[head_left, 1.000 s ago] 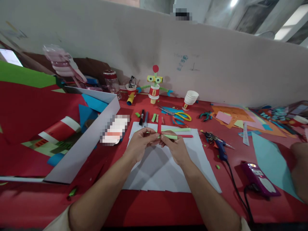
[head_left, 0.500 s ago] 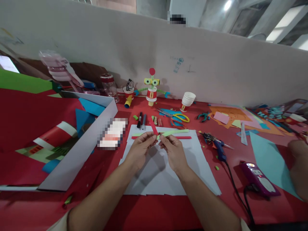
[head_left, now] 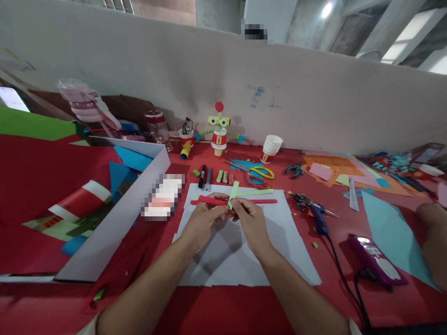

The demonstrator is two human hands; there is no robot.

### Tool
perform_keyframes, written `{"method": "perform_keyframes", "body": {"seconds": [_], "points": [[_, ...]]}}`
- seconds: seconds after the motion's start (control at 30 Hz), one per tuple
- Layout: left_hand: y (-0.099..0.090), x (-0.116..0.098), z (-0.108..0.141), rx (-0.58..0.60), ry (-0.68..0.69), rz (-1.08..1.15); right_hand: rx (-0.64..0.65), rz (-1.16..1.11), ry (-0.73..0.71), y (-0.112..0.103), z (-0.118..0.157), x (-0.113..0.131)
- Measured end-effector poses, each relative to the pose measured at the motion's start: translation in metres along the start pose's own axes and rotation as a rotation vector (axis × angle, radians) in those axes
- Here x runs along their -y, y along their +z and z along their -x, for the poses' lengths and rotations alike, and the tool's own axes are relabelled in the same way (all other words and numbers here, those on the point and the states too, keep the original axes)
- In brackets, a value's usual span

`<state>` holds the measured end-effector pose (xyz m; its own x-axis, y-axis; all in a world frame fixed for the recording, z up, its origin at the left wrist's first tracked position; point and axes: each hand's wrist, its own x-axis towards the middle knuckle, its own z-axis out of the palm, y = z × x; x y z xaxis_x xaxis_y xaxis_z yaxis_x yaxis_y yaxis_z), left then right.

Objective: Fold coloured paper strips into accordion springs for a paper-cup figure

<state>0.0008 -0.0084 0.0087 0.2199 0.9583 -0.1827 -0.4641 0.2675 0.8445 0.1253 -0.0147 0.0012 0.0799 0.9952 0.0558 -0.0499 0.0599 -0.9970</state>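
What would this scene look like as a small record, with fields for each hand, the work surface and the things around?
Left hand: fingertips holding a green strip and red strip where they cross
Right hand: fingertips at the same crossing
Under hands: white sheets, bearing another red strip and another green strip
Beyond sheets: scissors
Near wall: paper-cup figure, stacked cups
Right side: glue gun
Left side: open box, a cup lying inside

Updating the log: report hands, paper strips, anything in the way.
Left hand and right hand pinch green strip and red strip where they meet. Green points away, red leftward. Loose red strip close by, on white paper.
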Motion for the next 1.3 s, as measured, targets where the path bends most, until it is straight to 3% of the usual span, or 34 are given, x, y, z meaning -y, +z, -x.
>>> {"method": "perform_keyframes", "body": {"seconds": [0.3,0.53,0.8,1.07,1.3], "points": [[-0.005,-0.005,-0.003,-0.143,-0.003,-0.031,0.026,-0.032,-0.010,0.003,0.005,0.001],[-0.005,-0.001,-0.001,-0.002,0.040,0.012,0.064,-0.141,0.001,0.002,0.005,0.010],[0.001,0.002,0.002,-0.011,0.193,0.021,0.104,-0.297,0.022,0.001,0.004,0.006],[0.004,0.006,0.000,-0.047,0.095,0.179,0.090,-0.178,-0.059,0.002,0.007,0.009],[0.002,0.001,0.000,-0.146,-0.043,0.270,0.049,-0.030,-0.160,0.005,0.013,0.008]]}}
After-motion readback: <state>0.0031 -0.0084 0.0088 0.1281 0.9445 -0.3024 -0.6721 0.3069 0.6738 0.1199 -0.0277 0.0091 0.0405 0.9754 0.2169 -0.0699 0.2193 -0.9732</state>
